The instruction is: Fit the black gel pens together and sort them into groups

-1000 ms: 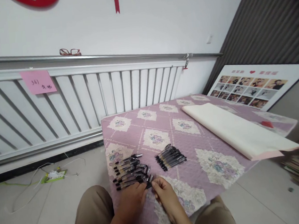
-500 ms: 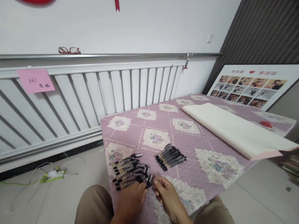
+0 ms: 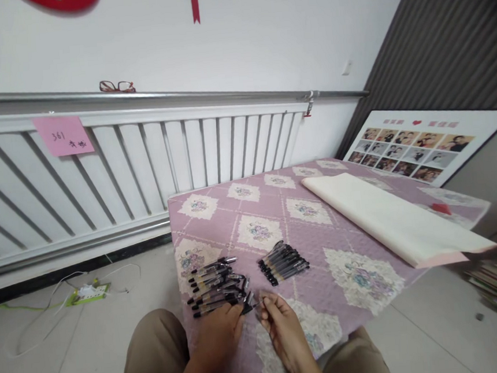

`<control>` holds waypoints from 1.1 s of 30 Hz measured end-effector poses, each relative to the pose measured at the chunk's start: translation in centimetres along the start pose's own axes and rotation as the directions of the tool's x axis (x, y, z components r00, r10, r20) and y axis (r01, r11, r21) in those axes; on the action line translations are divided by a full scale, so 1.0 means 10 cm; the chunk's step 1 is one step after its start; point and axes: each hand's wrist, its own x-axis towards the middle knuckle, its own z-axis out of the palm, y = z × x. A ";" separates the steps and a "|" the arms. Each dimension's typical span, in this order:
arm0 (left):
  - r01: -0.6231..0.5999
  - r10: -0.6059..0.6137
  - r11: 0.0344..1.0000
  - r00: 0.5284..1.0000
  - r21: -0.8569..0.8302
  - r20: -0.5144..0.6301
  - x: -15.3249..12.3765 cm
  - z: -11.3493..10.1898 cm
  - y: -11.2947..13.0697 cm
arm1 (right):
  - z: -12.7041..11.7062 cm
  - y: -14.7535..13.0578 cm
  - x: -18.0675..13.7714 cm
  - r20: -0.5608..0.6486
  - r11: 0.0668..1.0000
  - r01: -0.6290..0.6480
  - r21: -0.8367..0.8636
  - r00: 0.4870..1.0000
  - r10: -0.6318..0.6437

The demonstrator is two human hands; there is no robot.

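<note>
My left hand (image 3: 221, 331) is closed at the near left of the table, its fingers curled round a black pen (image 3: 247, 308) whose tip end points toward my right hand. My right hand (image 3: 282, 326) pinches a small clear piece (image 3: 259, 303) between thumb and fingertips, just beside that tip; its exact kind is too small to tell. Beyond my left hand lies a loose group of black pens (image 3: 215, 282) with clear barrels, pointing in slightly different directions. Right of it, a neater row of similar pens (image 3: 283, 262) lies side by side.
A purple flowered tablecloth (image 3: 271, 202) covers the table. A folded cream sheet (image 3: 390, 214) lies across its right part, near a photo board (image 3: 419, 142). Beyond the table runs a white radiator (image 3: 219, 148). On the floor at left is a power strip (image 3: 90, 292) with cables.
My right hand has shifted slightly right, opening a small gap between its pinched fingers and the pen. My left hand and the pens on the table have stayed put.
</note>
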 end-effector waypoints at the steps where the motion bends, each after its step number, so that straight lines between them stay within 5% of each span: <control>1: 0.000 0.000 1.000 1.000 -0.004 -0.010 0.00 0.00 0.00 | -0.01 0.00 0.00 -0.014 1.000 0.011 0.027 1.000 -0.011; 6: -0.005 0.005 1.000 1.000 -0.001 -0.022 0.00 0.00 0.00 | -0.04 0.02 0.01 -0.047 0.990 0.077 0.119 0.996 -0.072; 15: -0.023 0.024 1.000 0.997 0.015 -0.077 0.00 0.04 -0.02 | -0.04 0.16 0.02 0.118 0.951 0.215 -0.221 0.974 -0.193; 26: 0.057 -0.040 0.996 0.976 0.073 -0.215 0.03 0.04 -0.03 | 0.04 0.13 0.10 0.054 0.938 0.185 -0.293 0.983 -0.177; 33: 0.150 -0.126 0.982 0.973 0.113 -0.191 0.04 0.02 -0.02 | 0.12 0.15 0.24 0.191 0.767 0.353 -0.535 0.935 -0.297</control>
